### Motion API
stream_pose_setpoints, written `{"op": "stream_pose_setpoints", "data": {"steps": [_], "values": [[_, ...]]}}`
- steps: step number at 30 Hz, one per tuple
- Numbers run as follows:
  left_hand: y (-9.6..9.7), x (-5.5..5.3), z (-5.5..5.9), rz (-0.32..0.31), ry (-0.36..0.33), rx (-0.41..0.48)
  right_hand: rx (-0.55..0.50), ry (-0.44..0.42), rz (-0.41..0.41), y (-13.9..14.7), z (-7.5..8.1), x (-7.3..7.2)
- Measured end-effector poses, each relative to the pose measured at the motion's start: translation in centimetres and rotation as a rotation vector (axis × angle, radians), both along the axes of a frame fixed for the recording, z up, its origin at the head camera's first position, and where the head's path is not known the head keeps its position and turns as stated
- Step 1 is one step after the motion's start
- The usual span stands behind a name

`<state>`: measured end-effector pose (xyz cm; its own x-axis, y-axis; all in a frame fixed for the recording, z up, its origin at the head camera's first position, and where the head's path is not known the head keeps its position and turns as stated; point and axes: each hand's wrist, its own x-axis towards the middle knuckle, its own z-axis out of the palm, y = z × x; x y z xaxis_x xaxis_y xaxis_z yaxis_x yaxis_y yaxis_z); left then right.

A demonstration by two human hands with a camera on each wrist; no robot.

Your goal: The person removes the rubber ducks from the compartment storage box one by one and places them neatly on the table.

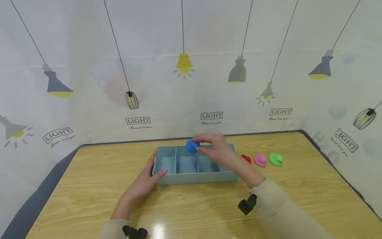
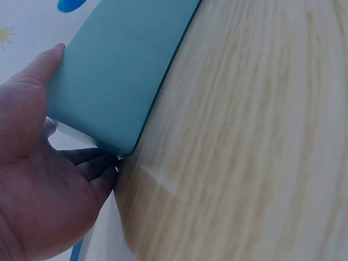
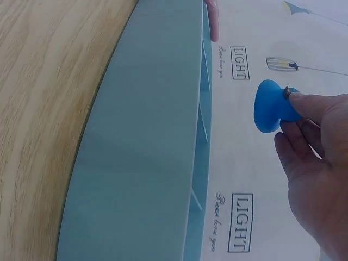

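Note:
My right hand (image 1: 219, 151) pinches a blue toy duck (image 1: 191, 146) between thumb and fingers. The duck hangs above the box, over the compartment second from the left; the right wrist view shows this duck (image 3: 266, 109) clear of the rim. A long blue-grey divided box (image 1: 197, 178) lies crosswise on the table. At its left end my left hand (image 1: 144, 181) holds it, thumb on the front rim and fingers along the outer end wall. The left wrist view shows those fingers partly tucked behind the box corner (image 2: 117, 125).
Right of the box a red toy (image 1: 246, 158), a pink toy duck (image 1: 260, 160) and a green toy duck (image 1: 276, 159) stand in a row; my right arm partly hides the red one. Behind the wooden table (image 1: 98, 189) hangs a sheet (image 1: 161, 89) printed with lamps.

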<state>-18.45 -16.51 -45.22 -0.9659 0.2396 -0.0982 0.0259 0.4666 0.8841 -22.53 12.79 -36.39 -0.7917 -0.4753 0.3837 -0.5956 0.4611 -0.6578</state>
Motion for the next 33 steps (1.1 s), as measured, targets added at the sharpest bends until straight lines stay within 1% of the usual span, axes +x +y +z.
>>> {"op": "stream_pose_setpoints", "data": {"steps": [5, 9, 15, 21, 26, 33], "values": [[-0.1, 0.2, -0.1, -0.001, 0.006, -0.005, 0.009, 0.047, -0.015, 1.9, -0.2, 0.3], [-0.1, 0.3, -0.2, -0.004, 0.007, -0.003, 0.022, 0.086, -0.047, 3.3, -0.2, 0.6], [-0.1, 0.2, -0.1, -0.007, 0.014, 0.004, 0.019, 0.051, -0.075, 5.4, -0.2, 1.0], [0.0, 0.2, -0.1, -0.006, 0.015, 0.006, 0.058, 0.045, -0.122, 7.5, -0.2, 1.3], [0.0, 0.2, 0.0, -0.006, 0.011, 0.009, 0.054, -0.003, -0.142, 9.1, -0.2, 1.3], [0.0, 0.1, 0.0, -0.008, 0.008, 0.007, 0.084, 0.007, -0.184, 11.3, -0.1, 1.7]]}}
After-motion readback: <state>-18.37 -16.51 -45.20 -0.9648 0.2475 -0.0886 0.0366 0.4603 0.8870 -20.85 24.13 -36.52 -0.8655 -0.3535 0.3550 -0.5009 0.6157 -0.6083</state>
